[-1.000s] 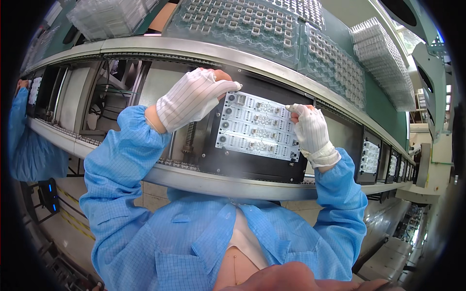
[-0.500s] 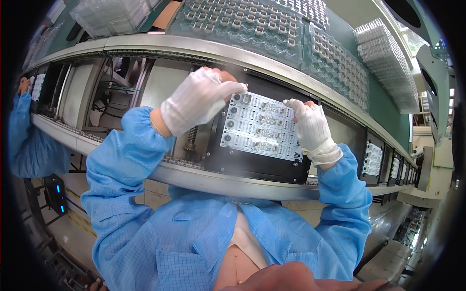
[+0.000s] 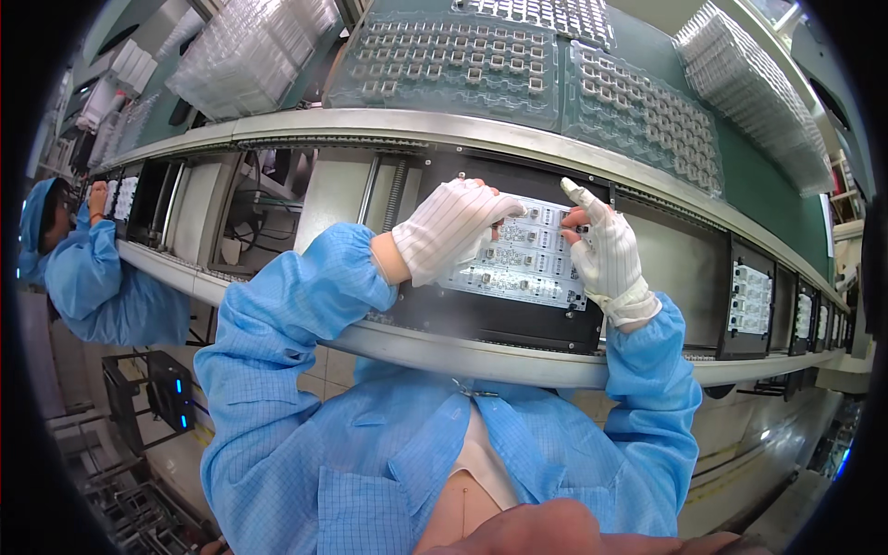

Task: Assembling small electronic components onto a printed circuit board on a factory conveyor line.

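Observation:
A white printed circuit board panel (image 3: 529, 279) with rows of small parts lies on a black carrier plate (image 3: 444, 310) on the conveyor before me. Across its upper left part reaches my left hand (image 3: 455, 229), in a striped white glove with bare fingertips. Its fingers are closed together over the panel, and what they hold, if anything, is hidden. My right hand (image 3: 607, 252), gloved the same way, is at the panel's right edge. Its index finger stretches up, apart from the bent bare fingers beside the panel.
Beyond the conveyor's far rail (image 3: 370, 120), clear plastic trays (image 3: 444, 60) of small metal parts cover a green bench. Stacked trays stand left (image 3: 250, 60) and right (image 3: 754, 97). More carriers (image 3: 747, 301) line the conveyor at right. A co-worker in blue (image 3: 102, 264) works at far left.
My left hand has moved right, from the panel's upper left corner onto its upper middle. My right hand stays by the right edge, its index finger now raised. The whole view has shifted.

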Demonstrator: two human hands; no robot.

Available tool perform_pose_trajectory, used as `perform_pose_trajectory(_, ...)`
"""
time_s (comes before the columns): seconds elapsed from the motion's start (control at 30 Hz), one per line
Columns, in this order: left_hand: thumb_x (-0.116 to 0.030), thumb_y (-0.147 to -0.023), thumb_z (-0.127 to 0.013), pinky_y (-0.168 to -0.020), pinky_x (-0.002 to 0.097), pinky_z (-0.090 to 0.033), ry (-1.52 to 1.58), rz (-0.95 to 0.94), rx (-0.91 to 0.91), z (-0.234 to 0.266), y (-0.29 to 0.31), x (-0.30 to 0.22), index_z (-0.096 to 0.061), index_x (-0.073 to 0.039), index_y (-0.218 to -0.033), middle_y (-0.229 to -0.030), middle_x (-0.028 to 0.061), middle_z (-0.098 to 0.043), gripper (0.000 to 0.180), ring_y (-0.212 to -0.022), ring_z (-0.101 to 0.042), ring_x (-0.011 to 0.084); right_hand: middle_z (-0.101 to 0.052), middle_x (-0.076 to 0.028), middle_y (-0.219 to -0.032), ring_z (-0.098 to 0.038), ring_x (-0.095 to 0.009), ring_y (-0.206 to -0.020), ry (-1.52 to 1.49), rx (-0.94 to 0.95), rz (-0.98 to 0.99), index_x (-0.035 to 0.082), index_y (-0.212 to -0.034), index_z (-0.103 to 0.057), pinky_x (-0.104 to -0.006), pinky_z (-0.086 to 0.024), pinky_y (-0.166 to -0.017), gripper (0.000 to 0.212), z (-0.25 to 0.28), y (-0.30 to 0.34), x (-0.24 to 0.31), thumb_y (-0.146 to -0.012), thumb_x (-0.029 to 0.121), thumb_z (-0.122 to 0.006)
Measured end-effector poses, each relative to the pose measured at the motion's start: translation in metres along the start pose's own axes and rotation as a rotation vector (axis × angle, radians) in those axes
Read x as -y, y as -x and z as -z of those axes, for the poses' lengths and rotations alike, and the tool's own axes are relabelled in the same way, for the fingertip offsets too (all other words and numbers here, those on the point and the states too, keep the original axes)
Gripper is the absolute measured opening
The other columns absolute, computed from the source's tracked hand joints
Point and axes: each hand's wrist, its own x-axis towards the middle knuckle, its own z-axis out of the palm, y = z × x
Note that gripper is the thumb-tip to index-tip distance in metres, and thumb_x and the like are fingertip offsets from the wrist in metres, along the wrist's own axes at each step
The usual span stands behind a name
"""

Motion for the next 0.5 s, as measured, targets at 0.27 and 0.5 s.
perform_pose_trajectory(0.27,-0.011,-0.078,-0.068,-0.074,0.0386,-0.051,0.046,-0.015,-0.061,-0.002,0.001,-0.005,-0.062,-0.010,-0.110,-0.081,0.0070,-0.063,0.033,-0.077,-0.063,0.0280,-0.065,-0.005,-0.081,-0.062,-0.024,-0.074,-0.066,0.000,-0.023,0.011,-0.137,-0.054,-0.0369,-0.047,-0.074,0.066,0.009,0.002,-0.004,-0.074,-0.005,-0.066)
perform_pose_trajectory(0.5,-0.015,-0.079,-0.065,-0.073,0.0372,-0.052,-0.193,-0.115,0.012,0.002,-0.006,-0.010,-0.063,-0.011,-0.105,-0.081,0.0065,-0.063,0.027,-0.079,-0.065,0.0263,-0.066,-0.004,-0.081,-0.062,-0.025,-0.075,-0.070,-0.006,-0.035,0.012,-0.137,-0.055,-0.0383,-0.048,-0.078,0.066,0.013,0.003,-0.002,-0.074,-0.004,-0.066)
